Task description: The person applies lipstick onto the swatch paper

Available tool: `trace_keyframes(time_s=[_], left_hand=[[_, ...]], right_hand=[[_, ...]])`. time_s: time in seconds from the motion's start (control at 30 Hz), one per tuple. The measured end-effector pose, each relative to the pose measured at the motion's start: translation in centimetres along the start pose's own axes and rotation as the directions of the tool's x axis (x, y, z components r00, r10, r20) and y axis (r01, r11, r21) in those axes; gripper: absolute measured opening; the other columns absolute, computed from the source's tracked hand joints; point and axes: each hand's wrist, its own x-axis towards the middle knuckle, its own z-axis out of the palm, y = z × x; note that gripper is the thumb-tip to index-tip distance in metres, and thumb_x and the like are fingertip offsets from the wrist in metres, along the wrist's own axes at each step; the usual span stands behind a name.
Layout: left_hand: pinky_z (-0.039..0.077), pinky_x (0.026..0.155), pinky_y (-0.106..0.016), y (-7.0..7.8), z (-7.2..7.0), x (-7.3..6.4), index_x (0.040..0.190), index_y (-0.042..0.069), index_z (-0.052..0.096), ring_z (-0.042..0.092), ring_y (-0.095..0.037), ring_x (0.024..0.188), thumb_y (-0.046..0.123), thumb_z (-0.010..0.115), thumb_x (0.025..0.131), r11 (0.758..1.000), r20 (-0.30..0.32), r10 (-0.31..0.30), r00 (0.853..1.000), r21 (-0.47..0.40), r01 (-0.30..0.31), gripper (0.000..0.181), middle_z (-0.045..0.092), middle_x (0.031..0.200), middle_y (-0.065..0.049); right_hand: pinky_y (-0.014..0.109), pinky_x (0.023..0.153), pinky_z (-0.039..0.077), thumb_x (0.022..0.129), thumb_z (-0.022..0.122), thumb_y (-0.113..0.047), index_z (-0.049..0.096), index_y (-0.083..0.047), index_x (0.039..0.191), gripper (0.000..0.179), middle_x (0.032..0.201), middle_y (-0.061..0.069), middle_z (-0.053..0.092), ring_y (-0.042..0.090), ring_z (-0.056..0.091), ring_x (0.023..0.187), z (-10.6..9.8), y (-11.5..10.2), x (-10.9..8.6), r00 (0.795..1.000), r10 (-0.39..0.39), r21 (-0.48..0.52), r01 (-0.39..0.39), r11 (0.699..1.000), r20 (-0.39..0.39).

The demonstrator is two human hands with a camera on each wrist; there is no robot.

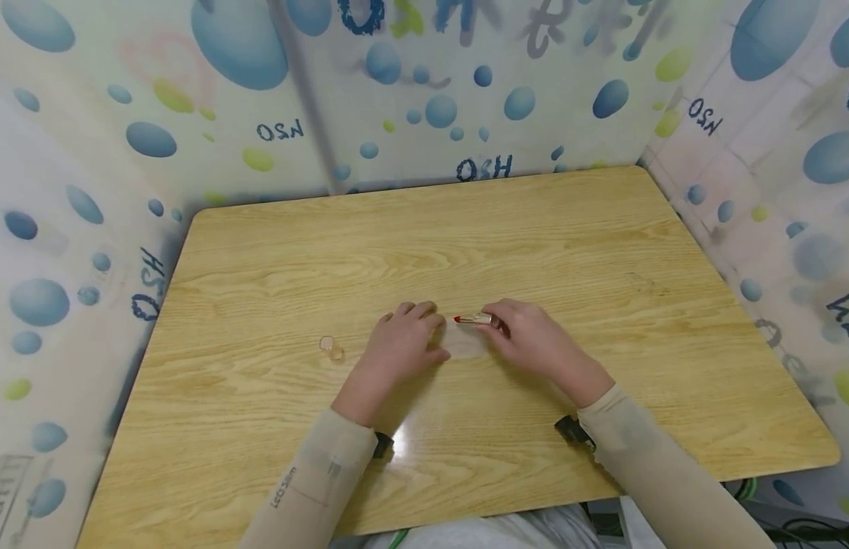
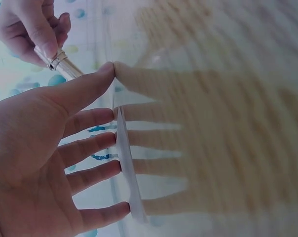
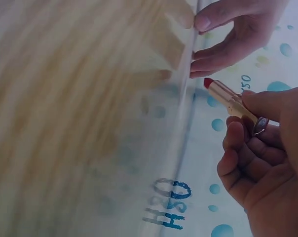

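Observation:
My right hand pinches a lipstick between thumb and fingers, above the table. Its tube is gold, and the bare red tip points left toward the other hand, as the right wrist view also shows. The left hand rests on the table with its fingers spread and fairly straight. In the left wrist view, fingertips of that hand touch the edge of a thin white sheet, which lies flat on the tabletop. From the head view the sheet is faint between the two hands; its exact kind cannot be told.
A small clear, gold-tinted piece, perhaps a cap, lies on the table left of the left hand. The wood-grain table has a glossy surface. Patterned walls stand behind it and at both sides.

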Motion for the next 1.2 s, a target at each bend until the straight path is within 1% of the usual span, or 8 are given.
trace_keyframes(time_s=[0.13, 0.3, 0.43, 0.63, 0.93, 1.2], left_hand=[[0.045, 0.105, -0.054, 0.0, 0.0, 0.0, 0.136, 0.025, 0.057, 0.043, -0.026, 0.137, 0.058, 0.066, 0.087, 1.0, 0.003, 0.0, 1.0, 0.003, 0.0, 0.06, 0.044, 0.152, 0.001], [0.045, 0.106, -0.054, 0.1, -0.1, -0.1, 0.135, 0.025, 0.057, 0.043, -0.027, 0.137, 0.057, 0.066, 0.087, 1.0, 0.008, -0.002, 1.0, -0.002, 0.002, 0.059, 0.044, 0.152, 0.001], [0.045, 0.105, -0.054, 0.2, -0.2, -0.1, 0.135, 0.024, 0.058, 0.044, -0.027, 0.136, 0.056, 0.067, 0.086, 1.0, 0.003, 0.001, 1.0, -0.005, -0.001, 0.059, 0.045, 0.151, 0.001], [0.045, 0.105, -0.055, 0.3, -0.3, -0.1, 0.134, 0.024, 0.058, 0.043, -0.028, 0.136, 0.056, 0.068, 0.086, 1.0, -0.001, -0.001, 1.0, -0.017, 0.0, 0.058, 0.045, 0.151, 0.0], [0.046, 0.104, -0.055, 0.2, -0.3, -0.1, 0.134, 0.024, 0.058, 0.044, -0.028, 0.136, 0.056, 0.068, 0.086, 1.0, -0.004, 0.002, 1.0, -0.018, -0.002, 0.059, 0.046, 0.15, 0.0], [0.046, 0.104, -0.054, 0.2, -0.4, -0.1, 0.135, 0.024, 0.058, 0.044, -0.026, 0.136, 0.057, 0.068, 0.086, 1.0, 0.005, -0.005, 1.0, -0.005, 0.005, 0.06, 0.045, 0.151, 0.002]], right_hand=[[0.027, 0.061, 0.051, 0.092, 0.07, -0.021, 0.066, -0.002, 0.11, 0.027, 0.091, 0.007, 0.069, 0.01, 0.057, 0.07, -0.2, 0.5, -0.3, 0.999, -0.026, 0.004, 0.026, 1.0, 0.022], [0.024, 0.058, 0.05, 0.09, 0.071, -0.019, 0.066, -0.002, 0.108, 0.025, 0.085, 0.005, 0.067, 0.008, 0.055, 0.067, -0.3, 1.2, -0.8, 0.997, -0.08, 0.002, 0.08, 0.997, 0.018], [0.022, 0.057, 0.048, 0.091, 0.07, -0.021, 0.067, -0.003, 0.109, 0.025, 0.084, 0.002, 0.066, 0.007, 0.054, 0.066, -0.4, 1.6, -0.9, 0.996, -0.086, 0.005, 0.086, 0.996, 0.027], [0.023, 0.058, 0.05, 0.094, 0.067, -0.024, 0.066, -0.004, 0.111, 0.027, 0.091, 0.005, 0.069, 0.007, 0.056, 0.068, -0.3, 1.9, -0.8, 0.992, -0.1, -0.023, 0.102, 0.995, 0.073], [0.027, 0.061, 0.053, 0.095, 0.066, -0.025, 0.066, -0.002, 0.111, 0.028, 0.096, 0.009, 0.071, 0.011, 0.062, 0.073, -0.6, 1.7, -0.2, 0.989, -0.113, -0.058, 0.119, 0.991, 0.099], [0.026, 0.06, 0.053, 0.096, 0.065, -0.025, 0.067, -0.002, 0.111, 0.028, 0.098, 0.009, 0.071, 0.011, 0.062, 0.073, -0.5, 1.5, 0.3, 0.986, -0.116, -0.083, 0.127, 0.988, 0.122]])
